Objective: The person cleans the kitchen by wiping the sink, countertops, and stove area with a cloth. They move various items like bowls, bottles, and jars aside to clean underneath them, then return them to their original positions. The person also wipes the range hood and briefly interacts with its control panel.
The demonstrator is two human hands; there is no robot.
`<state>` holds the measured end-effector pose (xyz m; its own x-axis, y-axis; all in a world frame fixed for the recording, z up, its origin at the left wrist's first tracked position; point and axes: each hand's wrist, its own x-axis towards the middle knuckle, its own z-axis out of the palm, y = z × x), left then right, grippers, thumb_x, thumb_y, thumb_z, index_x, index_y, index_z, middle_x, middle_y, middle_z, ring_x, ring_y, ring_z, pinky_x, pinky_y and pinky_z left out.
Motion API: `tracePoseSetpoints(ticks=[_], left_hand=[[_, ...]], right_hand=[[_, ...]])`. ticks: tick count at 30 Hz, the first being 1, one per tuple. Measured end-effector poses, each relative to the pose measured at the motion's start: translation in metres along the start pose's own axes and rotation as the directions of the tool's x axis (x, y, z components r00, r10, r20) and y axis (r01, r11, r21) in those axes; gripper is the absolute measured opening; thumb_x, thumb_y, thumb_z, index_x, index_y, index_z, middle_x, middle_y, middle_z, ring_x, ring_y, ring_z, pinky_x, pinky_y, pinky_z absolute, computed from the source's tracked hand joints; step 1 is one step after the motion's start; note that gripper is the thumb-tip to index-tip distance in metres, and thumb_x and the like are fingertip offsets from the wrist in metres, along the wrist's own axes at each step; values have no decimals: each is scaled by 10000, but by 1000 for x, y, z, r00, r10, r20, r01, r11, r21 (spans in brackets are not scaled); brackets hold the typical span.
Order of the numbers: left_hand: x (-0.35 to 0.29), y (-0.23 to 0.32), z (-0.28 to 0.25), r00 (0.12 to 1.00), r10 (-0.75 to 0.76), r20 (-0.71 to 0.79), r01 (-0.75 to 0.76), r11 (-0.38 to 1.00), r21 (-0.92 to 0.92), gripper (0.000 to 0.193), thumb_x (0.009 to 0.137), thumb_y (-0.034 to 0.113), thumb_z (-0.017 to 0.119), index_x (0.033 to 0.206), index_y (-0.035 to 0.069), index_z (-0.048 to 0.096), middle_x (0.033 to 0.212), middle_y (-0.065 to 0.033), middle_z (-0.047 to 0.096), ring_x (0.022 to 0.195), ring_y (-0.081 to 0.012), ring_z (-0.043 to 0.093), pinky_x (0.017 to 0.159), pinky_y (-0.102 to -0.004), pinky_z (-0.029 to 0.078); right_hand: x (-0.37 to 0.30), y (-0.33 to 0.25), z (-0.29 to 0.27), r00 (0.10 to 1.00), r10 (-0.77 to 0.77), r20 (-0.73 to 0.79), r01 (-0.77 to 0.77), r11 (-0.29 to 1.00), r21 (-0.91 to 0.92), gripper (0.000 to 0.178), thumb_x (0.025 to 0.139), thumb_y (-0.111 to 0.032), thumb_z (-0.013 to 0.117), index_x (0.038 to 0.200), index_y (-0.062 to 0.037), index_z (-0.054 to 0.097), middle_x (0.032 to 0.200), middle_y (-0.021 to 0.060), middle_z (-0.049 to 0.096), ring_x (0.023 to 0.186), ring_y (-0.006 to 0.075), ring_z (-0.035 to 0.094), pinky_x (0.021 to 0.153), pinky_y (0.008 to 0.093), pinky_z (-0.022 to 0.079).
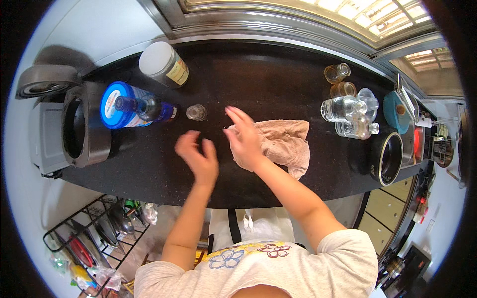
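Note:
My left hand (198, 158) is over the dark countertop (233, 74), fingers apart and holding nothing, somewhat blurred. My right hand (244, 140) reaches in beside it with fingers stretched out, nothing in its grasp. Under and beside the right hand lies a crumpled pinkish-beige cloth (288, 141); whether the palm touches it I cannot tell. Just beyond both hands a small clear glass (196, 112) stands apart from the fingers. Left of that glass are a dark blue bottle (146, 108) and a blue tub with a white-and-blue lid (113, 104).
A white-lidded jar (161, 62) stands at the back left, near a grey appliance (87, 124). On the right are several clear glass bottles (343, 108), two small amber-tinted jars (338, 73), a black round pot (386, 159) and a teal bowl (396, 111). A window runs along the back.

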<state>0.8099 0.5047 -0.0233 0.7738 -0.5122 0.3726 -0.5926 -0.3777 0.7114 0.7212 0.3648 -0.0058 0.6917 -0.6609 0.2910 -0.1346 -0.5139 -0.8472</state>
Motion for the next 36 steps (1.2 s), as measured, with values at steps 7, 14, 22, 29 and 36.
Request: tracePoseSetpoints(ticks=[7,14,22,29,36], left_hand=[[-46,58,86,790,280,545,-333,943,-2,587,822,389,739,1335,145,594,1399,-101,523,1376,-347,419,1120,-572,304],[95,42,205,716,532,452,-542,832,-121,485,868,286,694,1318,127,605,1437,-88,544,1349,-326,478,1125,-556,330],[138,43,252,901,335,274,-378,918,118,298,896,210,643,1174,106,663,1274,-140,583,1197,-373,522,1019,-531,410],[-60,45,65,759,128,638,-221,973,68,596,843,38,577,1432,111,525,1525,-169,433,1401,-404,408,1130,-559,330],[42,24,153,910,-5,414,-80,979,189,611,899,34,489,1496,10,365,1604,-226,256,1510,-394,190,1200,-560,184]], right_hand=[[-112,60,-128,970,212,114,-105,797,-595,559,836,-289,726,1345,-97,598,1526,149,406,1440,387,322,1169,535,257],[19,154,-101,991,134,-15,-90,573,-814,526,939,-360,539,1399,-103,535,1571,185,333,1450,377,305,1190,540,210],[120,186,-92,996,22,-92,-81,704,-705,462,895,-294,578,1300,-72,579,1399,154,518,1305,356,473,1082,530,365],[-118,62,-110,894,152,421,69,882,-466,666,765,-259,728,1388,-112,543,1535,118,417,1446,329,359,1176,508,277],[44,123,-57,966,-25,258,171,808,-563,490,844,-106,597,1333,-97,572,1462,121,495,1401,368,394,1169,510,309]])
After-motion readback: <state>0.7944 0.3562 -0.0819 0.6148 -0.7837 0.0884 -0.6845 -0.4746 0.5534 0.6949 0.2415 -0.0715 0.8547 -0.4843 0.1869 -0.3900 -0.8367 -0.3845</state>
